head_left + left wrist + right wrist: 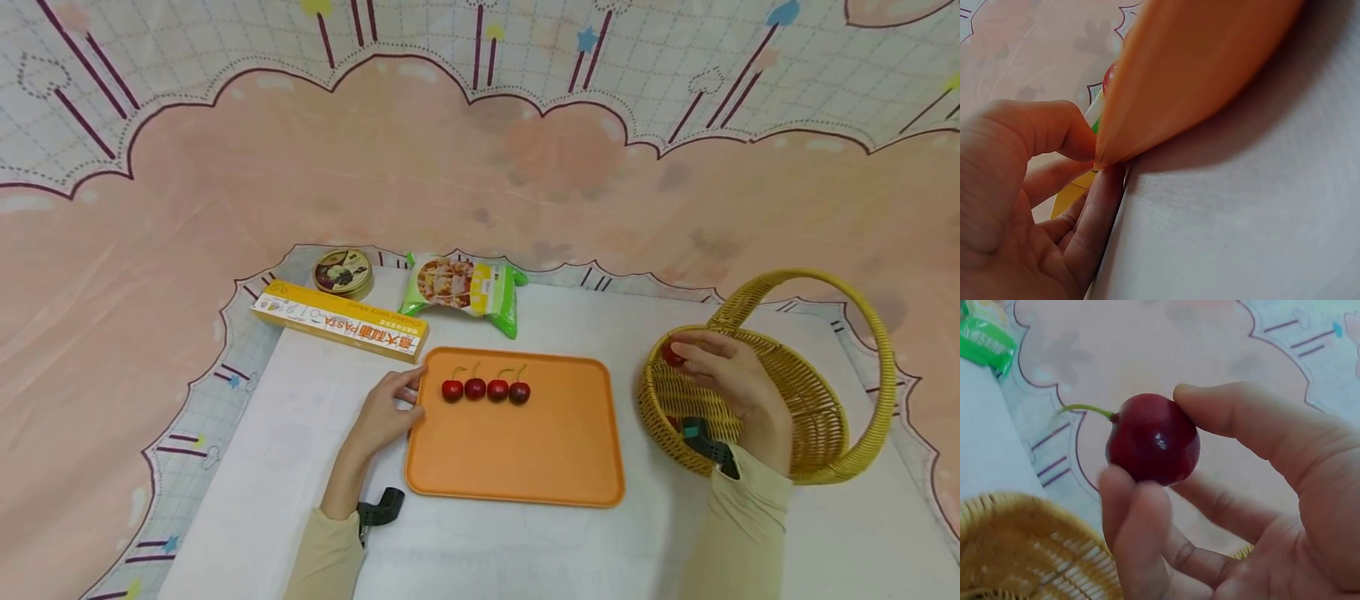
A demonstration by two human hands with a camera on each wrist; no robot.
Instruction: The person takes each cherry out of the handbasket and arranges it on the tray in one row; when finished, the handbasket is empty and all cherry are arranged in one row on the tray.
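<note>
My right hand (pixel 738 379) pinches a dark red cherry (pixel 1154 439) between thumb and fingers, above the wicker basket (pixel 806 392). The cherry's green stem points left in the right wrist view. At the basket's inner left side a bit of red shows, partly hidden by the wrist camera. On the orange tray (pixel 513 454) several cherries (pixel 486 390) stand in a row near its far left, stems pointing away. My left hand (pixel 384 412) grips the tray's left edge, thumb and fingertips at the rim; in the left wrist view the tray (pixel 1191 69) looks tilted close up.
Beyond the tray's far left corner lies a yellow and white pasta box (pixel 341 321), with a round tin (pixel 342 273) behind it. A green snack bag (pixel 465 287) lies behind the tray. The basket's tall handle (pixel 885 358) arches up on the right.
</note>
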